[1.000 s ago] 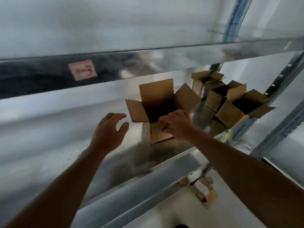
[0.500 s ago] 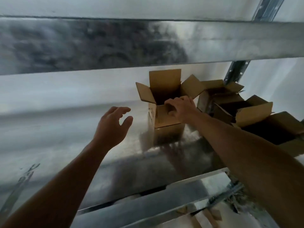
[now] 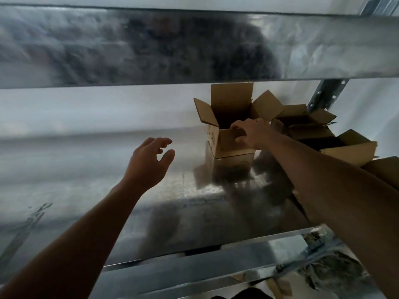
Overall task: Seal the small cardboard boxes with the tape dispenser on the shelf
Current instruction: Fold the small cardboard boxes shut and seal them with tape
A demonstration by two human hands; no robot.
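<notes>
Box: our small box (image 3: 231,117) stands open on the shelf (image 3: 172,212), right of the frame's middle.
Right hand: our right hand (image 3: 251,133) holds the front flap (image 3: 227,143) with curled fingers.
Left hand: our left hand (image 3: 149,162) hangs left of the box, fingers wide, holding nothing.
Doing it well: we think the left hand should steady the box while we fold the flap flat.
Tape dispenser: we cannot see it.

Bare shelf (image 3: 151,208) left; open boxes (image 3: 313,130) crowd right; beam (image 3: 194,46) overhead.
</notes>
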